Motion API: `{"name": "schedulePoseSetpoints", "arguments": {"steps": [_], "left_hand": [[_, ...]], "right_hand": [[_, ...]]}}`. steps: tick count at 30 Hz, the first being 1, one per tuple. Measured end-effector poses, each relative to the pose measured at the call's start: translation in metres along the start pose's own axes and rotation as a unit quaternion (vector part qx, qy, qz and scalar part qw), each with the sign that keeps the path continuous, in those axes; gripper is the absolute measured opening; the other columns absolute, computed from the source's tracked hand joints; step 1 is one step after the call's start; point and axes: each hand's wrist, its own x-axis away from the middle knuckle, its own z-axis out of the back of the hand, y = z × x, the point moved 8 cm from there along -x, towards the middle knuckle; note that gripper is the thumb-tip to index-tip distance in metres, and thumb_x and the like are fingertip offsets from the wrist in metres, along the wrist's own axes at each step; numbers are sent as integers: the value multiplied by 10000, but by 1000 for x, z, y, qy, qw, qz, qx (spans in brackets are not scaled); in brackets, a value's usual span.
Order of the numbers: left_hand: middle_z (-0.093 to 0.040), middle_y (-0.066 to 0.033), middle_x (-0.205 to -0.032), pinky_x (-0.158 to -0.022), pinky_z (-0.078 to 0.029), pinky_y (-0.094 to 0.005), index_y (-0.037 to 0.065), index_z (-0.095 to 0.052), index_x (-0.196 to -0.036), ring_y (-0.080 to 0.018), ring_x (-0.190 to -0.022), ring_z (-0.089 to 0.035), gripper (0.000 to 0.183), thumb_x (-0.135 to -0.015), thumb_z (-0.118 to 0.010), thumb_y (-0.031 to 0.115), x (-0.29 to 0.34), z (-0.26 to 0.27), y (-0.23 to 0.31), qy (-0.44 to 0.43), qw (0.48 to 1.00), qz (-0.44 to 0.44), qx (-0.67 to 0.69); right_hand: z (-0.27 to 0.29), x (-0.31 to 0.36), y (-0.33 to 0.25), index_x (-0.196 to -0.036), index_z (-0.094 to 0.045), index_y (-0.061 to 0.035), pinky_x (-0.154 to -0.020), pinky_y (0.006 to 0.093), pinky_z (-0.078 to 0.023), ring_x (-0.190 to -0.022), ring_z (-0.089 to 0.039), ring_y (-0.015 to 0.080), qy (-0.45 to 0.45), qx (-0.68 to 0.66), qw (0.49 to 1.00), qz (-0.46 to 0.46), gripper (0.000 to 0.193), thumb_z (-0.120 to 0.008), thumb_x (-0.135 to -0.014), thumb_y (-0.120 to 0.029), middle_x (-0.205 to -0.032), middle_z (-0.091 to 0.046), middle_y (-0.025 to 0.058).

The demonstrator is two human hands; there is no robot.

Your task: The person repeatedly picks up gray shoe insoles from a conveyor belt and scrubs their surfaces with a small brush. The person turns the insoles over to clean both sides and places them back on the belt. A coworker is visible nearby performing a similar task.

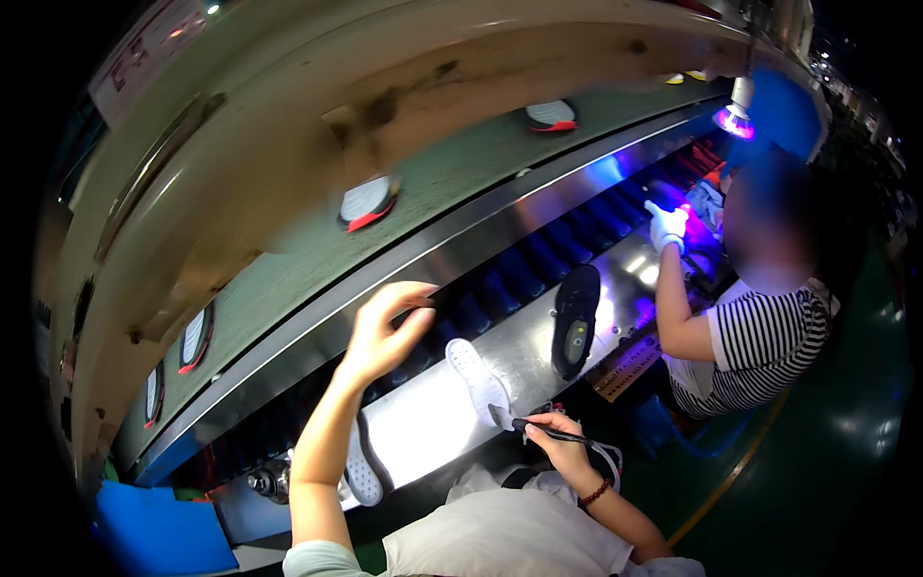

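My right hand point(560, 444) grips a black-handled brush point(524, 424); its flat greyish head meets the near end of a white perforated shoe sole point(473, 377) lying on the metal bench. My left hand point(386, 332) is raised beyond the bench's far edge, thumb and curved fingers apart, with nothing visible in it. A second perforated sole point(362, 473) lies beside my left forearm, partly hidden by it. To the right of the white sole, a black shoe point(577, 322) rests on the bench.
Behind the bench runs a green conveyor belt point(461, 183) carrying red-and-white shoe soles point(367, 202). A worker in a striped shirt point(764, 346) sits at the right, with a white-gloved hand point(668, 227) under purple light. A blue box point(159, 529) stands at lower left. Overhead hangs a lamp point(736, 117).
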Motion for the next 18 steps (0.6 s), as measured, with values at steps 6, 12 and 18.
{"name": "schedulePoseSetpoints", "arguments": {"steps": [6, 12, 18], "left_hand": [[-494, -117, -1007, -841, -347, -331, 18, -529, -934, -246, -961, -462, 204, -732, -517, 35, 85, 167, -24, 389, 885, 11, -256], [-402, -196, -1123, -881, -319, -386, 3, -487, -1011, -334, -1059, -374, 350, -738, -532, 217, 95, 172, -76, 358, 779, 144, -495], [-414, -204, -1113, -878, -321, -395, 3, -487, -1007, -340, -1045, -385, 364, -717, -538, 218, 93, 174, -91, 323, 791, 193, -482]], "right_hand": [[-56, -6, 8, -851, -574, -6, -658, 188, -412, -717, -520, 66, -93, -30, 995, -10, 148, -593, -738, -100, -791, -586, 27], [-79, -11, 11, -838, -584, -24, -675, 197, -417, -734, -530, 73, -101, 31, 994, -7, 135, -595, -736, -111, -785, -592, 26], [-94, -3, 14, -867, -578, -14, -652, 197, -412, -728, -519, 71, -134, 35, 990, -32, 166, -592, -748, -130, -785, -586, 33]]}}
